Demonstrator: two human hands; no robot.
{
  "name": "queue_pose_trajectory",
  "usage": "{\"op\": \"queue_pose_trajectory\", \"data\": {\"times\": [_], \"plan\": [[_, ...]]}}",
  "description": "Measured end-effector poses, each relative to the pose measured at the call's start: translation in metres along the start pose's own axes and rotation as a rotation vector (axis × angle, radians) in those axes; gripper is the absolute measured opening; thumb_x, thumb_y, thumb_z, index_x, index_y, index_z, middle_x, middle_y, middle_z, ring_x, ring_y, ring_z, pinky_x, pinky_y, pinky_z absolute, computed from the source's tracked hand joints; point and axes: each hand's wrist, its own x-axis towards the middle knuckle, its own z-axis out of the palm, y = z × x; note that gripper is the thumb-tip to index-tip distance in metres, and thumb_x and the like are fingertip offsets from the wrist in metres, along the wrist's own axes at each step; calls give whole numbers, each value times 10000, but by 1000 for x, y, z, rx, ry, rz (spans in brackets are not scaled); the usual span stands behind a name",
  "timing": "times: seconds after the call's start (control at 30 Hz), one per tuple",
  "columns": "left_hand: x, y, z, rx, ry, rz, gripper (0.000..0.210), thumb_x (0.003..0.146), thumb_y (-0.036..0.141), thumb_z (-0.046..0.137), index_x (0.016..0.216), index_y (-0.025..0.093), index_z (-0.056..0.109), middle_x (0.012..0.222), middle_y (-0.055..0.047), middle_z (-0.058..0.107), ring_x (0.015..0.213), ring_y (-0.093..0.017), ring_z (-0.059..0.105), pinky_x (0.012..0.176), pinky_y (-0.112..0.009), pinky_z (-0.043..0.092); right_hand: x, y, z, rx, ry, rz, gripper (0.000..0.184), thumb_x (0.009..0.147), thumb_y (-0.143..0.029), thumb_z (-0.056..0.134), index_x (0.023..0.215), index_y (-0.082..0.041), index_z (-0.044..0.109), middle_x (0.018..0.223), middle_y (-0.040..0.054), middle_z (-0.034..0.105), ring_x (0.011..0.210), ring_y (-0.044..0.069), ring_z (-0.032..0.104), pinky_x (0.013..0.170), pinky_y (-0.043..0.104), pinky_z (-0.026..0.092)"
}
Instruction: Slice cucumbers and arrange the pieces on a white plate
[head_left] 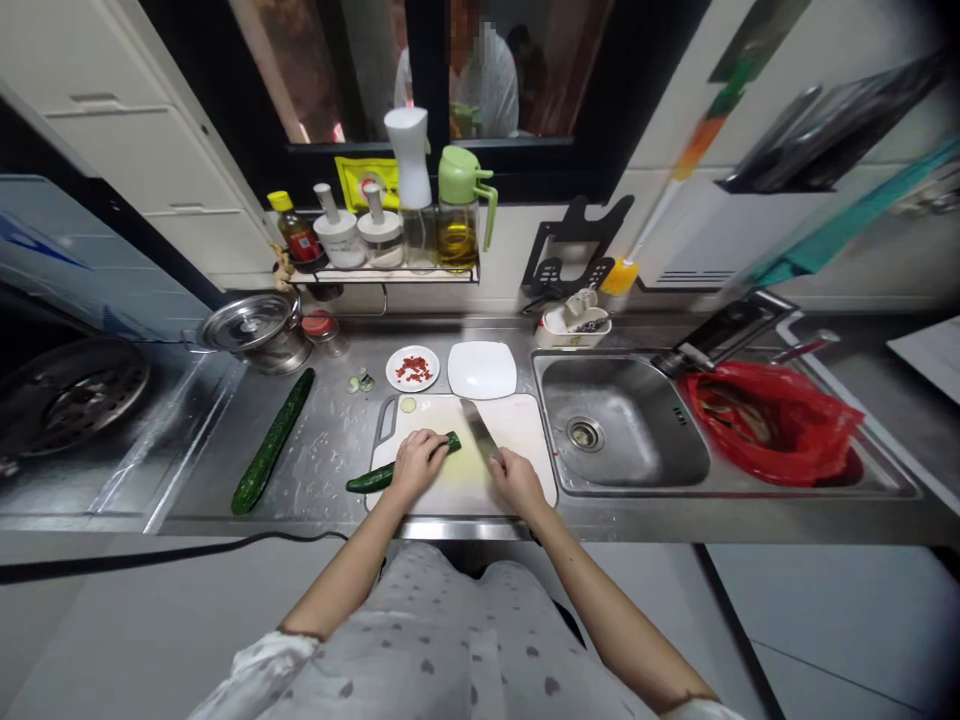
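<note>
Possibly, the table (322, 440), wet in places, could let the board (457, 495) slide if pushed hard. On the board's left half, the cucumber (370, 480), its left end overhanging the edge, might roll because it is round; the knife (478, 428), just right of it, could then nick the left hand (417, 462), which curls partly closed over the cucumber. The right hand (518, 484) is wrapped around the knife's handle.
</note>
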Motion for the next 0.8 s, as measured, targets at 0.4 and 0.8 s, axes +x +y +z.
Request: {"op": "queue_pose_trajectory", "data": {"times": [0.4,0.8], "plan": [[3,-12,16,31,16,165,269,925,325,523,1136,261,677,1032,-49,637,969,-173,571,872,-316,478,-4,-24,-2,-81,-125,9,254,968,-237,363,1134,-142,530,1008,122,689,924,200,634,692,254,331],[3,-14,20,59,10,191,286,925,305,514,1166,271,665,1044,-49,620,968,-169,573,865,-305,495,0,-31,6,-70,-140,-39,235,974,-206,334,1117,-139,507,986,123,685,894,198,638,685,253,341]]}}
